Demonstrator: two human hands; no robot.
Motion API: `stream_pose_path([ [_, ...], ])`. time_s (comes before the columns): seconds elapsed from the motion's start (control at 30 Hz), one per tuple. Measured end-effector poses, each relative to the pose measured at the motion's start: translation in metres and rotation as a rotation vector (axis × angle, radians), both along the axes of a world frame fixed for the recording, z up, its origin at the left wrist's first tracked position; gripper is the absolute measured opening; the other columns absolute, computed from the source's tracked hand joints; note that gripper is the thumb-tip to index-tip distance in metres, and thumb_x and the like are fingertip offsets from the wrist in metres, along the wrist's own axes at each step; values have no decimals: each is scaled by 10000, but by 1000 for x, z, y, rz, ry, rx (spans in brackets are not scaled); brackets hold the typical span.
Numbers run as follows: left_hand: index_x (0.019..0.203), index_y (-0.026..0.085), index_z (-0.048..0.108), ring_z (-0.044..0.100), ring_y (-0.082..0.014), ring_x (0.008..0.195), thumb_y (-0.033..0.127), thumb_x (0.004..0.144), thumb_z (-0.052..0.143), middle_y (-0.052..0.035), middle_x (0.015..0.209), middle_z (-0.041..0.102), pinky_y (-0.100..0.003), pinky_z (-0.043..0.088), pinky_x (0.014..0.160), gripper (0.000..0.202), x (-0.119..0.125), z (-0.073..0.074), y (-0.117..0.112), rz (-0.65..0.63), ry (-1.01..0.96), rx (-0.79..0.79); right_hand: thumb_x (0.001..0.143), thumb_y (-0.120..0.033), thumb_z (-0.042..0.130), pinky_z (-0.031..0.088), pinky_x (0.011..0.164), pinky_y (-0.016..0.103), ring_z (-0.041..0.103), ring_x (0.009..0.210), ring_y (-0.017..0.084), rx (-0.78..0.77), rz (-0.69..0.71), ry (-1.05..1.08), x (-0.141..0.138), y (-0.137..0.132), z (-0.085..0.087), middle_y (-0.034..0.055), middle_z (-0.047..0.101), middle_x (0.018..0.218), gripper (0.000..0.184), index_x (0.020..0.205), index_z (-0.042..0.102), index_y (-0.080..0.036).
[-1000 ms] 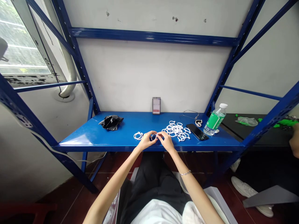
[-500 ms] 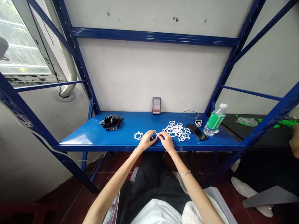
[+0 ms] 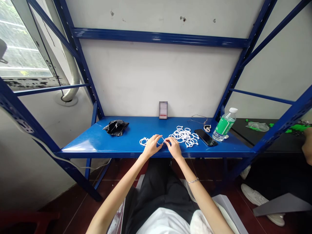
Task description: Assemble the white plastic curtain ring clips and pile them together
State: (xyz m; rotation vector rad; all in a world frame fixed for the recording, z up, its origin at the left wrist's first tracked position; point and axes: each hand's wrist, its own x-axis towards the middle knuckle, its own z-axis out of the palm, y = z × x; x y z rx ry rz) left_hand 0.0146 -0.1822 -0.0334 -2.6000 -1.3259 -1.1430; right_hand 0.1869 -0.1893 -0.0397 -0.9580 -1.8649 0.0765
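Between my two hands is a white plastic curtain ring (image 3: 161,143), just above the front part of the blue table. My left hand (image 3: 151,147) is closed on its left side with thumb and fingers. At the ring's right side, my right hand (image 3: 174,148) pinches it with the fingertips. Right behind my right hand lies a loose pile of white curtain rings (image 3: 184,136). A few more rings (image 3: 143,141) lie to the left of my left hand, partly hidden by it. The fine detail under my fingertips is too small to make out.
On the blue table (image 3: 97,143) are a crumpled black plastic bag (image 3: 116,127), a small upright screen (image 3: 163,110) at the wall, a black phone (image 3: 206,137), glasses (image 3: 198,121) and a water bottle (image 3: 224,125). Blue metal posts flank the table. Another person sits at right.
My left hand has shifted slightly up and now covers more of the rings at left. The ring stays between both hands, and the pile has not moved.
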Motion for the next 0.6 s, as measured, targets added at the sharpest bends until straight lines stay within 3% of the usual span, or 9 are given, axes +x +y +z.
stream_pose_path([
  [0.17, 1329, 206, 406, 554, -253, 1079, 330, 851, 593, -111, 1185, 559, -374, 486, 884, 529, -1, 0, 0, 1, -59, -4, 961, -288, 451, 492, 764, 339, 611, 838, 223, 16, -13, 14, 0, -1, 0, 63, 637, 848, 180, 898, 600, -209],
  [0.6, 1117, 201, 529, 570, -197, 885, 383, 848, 600, -53, 959, 588, -318, 490, 768, 333, -3, 2, 0, -39, -153, 12, 960, -271, 463, 478, 721, 334, 601, 803, 216, 52, -13, 31, 1, 2, -3, 45, 625, 813, 166, 829, 552, -222],
])
